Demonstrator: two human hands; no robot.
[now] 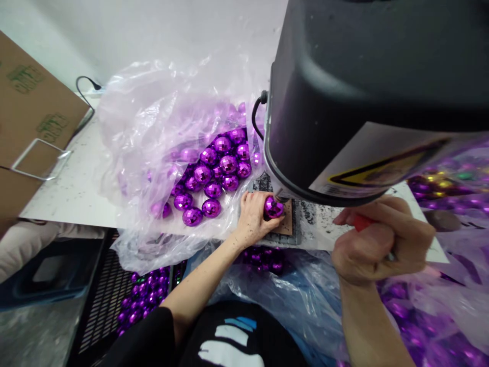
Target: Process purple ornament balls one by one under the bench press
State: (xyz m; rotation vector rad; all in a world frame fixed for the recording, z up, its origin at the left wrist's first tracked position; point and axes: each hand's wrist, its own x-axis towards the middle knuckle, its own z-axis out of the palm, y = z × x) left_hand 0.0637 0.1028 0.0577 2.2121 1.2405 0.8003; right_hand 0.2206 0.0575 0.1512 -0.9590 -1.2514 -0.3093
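Observation:
My left hand [256,216] grips a shiny purple faceted ball [274,207] above a small brown block [287,218] at the front edge of the white table [324,224]. The ball sits just under the lower edge of a large black machine [336,92]. On the right, my right hand [382,239] is closed around a red handle [362,222], close below the machine housing. To the left of my left hand, many purple balls [202,175] spill from a clear plastic bag [141,132].
A cardboard box [34,122] stands at the far left beside a black cable [82,86]. Below the table is a black crate [103,300] with purple balls. More bagged balls [431,326] lie at right. A person's sleeve [26,247] shows at left.

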